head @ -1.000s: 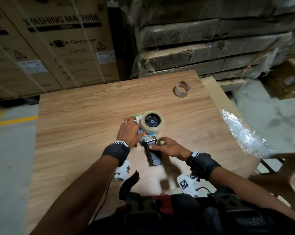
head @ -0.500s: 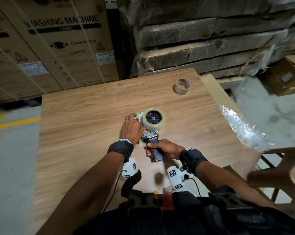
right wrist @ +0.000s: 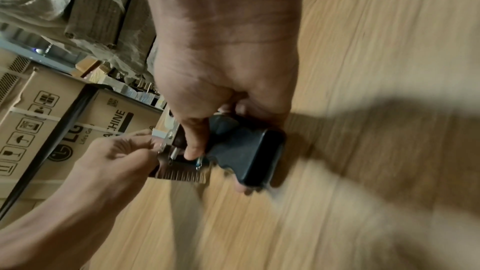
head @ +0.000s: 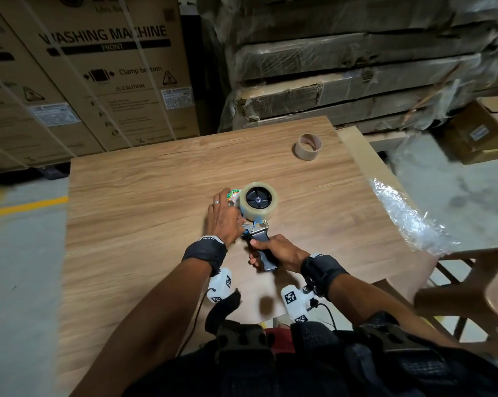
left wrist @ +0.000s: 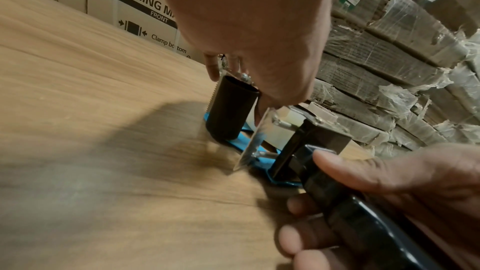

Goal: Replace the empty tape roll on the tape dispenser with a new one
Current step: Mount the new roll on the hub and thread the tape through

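Observation:
The tape dispenser lies on its side on the wooden table, with a full clear tape roll on its black hub. My right hand is wrapped round the black handle. My left hand is at the front end, its fingers pinching the metal plate beside the black roller and the serrated blade. Whether tape lies between those fingers is hidden. The empty cardboard core stands apart at the table's far right.
Crumpled clear plastic wrap hangs over the table's right edge. A wooden chair stands close at the right. Washing machine cartons and wrapped flat boxes stand behind the table's far edge.
My right hand has gone from fingertips on the handle to a full grip round it. The left hand stays at the dispenser's front end. The core has not moved.

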### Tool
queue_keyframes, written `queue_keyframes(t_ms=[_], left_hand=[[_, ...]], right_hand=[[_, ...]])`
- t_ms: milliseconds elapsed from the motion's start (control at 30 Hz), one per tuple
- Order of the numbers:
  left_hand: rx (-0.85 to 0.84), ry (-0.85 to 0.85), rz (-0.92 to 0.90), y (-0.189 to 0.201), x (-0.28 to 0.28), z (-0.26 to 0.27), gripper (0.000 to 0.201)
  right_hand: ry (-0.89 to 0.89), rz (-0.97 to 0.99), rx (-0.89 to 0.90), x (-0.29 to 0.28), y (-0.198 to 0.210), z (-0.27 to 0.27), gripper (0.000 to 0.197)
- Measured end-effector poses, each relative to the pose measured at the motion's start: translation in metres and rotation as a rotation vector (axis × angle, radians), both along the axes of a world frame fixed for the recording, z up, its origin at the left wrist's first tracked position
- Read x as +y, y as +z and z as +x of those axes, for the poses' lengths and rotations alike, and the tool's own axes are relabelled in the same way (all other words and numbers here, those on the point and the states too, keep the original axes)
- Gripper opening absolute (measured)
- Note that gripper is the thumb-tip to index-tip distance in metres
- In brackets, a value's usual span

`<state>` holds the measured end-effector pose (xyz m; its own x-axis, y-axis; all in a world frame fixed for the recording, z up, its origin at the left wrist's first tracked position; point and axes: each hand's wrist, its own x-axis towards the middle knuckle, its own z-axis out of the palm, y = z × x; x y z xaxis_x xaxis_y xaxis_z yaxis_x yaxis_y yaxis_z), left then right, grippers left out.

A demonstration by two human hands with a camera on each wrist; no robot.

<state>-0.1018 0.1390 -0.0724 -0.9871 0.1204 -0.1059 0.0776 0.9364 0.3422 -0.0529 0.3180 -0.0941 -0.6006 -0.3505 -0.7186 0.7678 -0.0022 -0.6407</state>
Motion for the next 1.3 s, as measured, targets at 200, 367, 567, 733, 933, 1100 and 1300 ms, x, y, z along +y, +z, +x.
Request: queue_keyframes(t_ms=[200,367,567,733,933,1100,1300], left_hand=[[0.019,-0.021,-0.01,0.005,-0.003,0.01,0.021],[0.036,-0.033,0.025,0.003,-0.009,0.018,0.014],[0.001,-0.047,0.088,0.0,-0.02,0.023,0.012],[-0.02,-0.099,0.104,-0.007,-0.032,0.025,0.012],[-0.03,-0.131,0.272,-0.003,-0.053,0.032,0.031],[-0.012,-0.205,0.267,0.002,-0.059,0.03,0.032],[-0.123,-0.313,0.141,-0.001,-0.081,0.01,0.054]], right_hand=[[-0.019,0.007,-0.007,-0.004,0.001,0.002,0.021],[0.001,-0.033,-0.025,-0.009,0.003,0.006,0.019],[0.021,-0.062,-0.047,-0.016,0.001,0.009,0.018],[0.016,-0.072,-0.044,-0.017,0.001,0.011,0.016],[0.049,-0.082,-0.065,-0.015,0.001,0.008,0.015],[0.08,-0.094,-0.081,-0.014,0.001,0.006,0.016],[0.09,-0.081,-0.086,-0.012,0.006,0.005,0.013]])
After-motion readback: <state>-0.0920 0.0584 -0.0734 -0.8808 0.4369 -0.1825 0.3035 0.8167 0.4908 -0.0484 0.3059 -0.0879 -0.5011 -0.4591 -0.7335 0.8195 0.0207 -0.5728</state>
